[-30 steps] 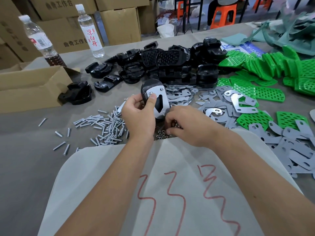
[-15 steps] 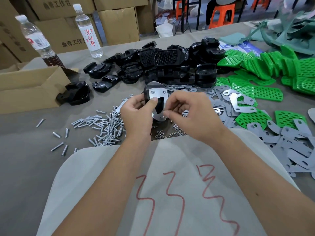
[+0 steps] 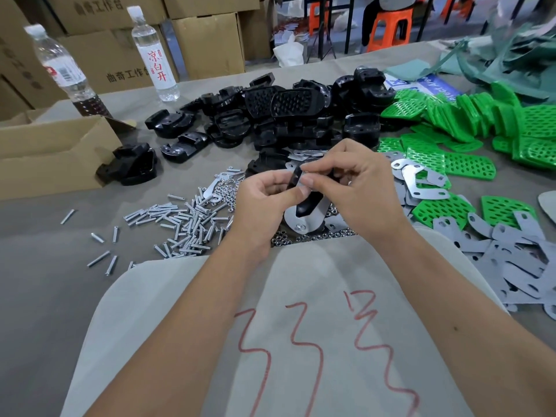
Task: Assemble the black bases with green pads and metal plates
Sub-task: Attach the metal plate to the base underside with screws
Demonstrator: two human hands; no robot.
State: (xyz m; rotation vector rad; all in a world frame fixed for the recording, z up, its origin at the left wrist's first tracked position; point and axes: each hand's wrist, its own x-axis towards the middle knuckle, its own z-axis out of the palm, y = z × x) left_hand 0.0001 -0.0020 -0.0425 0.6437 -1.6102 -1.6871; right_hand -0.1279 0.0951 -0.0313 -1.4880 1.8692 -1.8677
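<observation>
The right hand (image 3: pixel 355 188) pinches something small, too small to identify, at the top edge of the base (image 3: pixel 304 203); the left hand (image 3: pixel 264 200) grips the base from the left, holding it above the near table edge. A plate (image 3: pixel 307 219) lies flat against it, with a nut seated at its lower end. The base appears to be rigid moulded plastic, light; hold it by the rim. The plate is thin, smooth, likely slippery. Screws (image 3: pixel 180 221) lie left, perforated pads (image 3: pixel 469 167) right, spare bases (image 3: pixel 285 115) far.
</observation>
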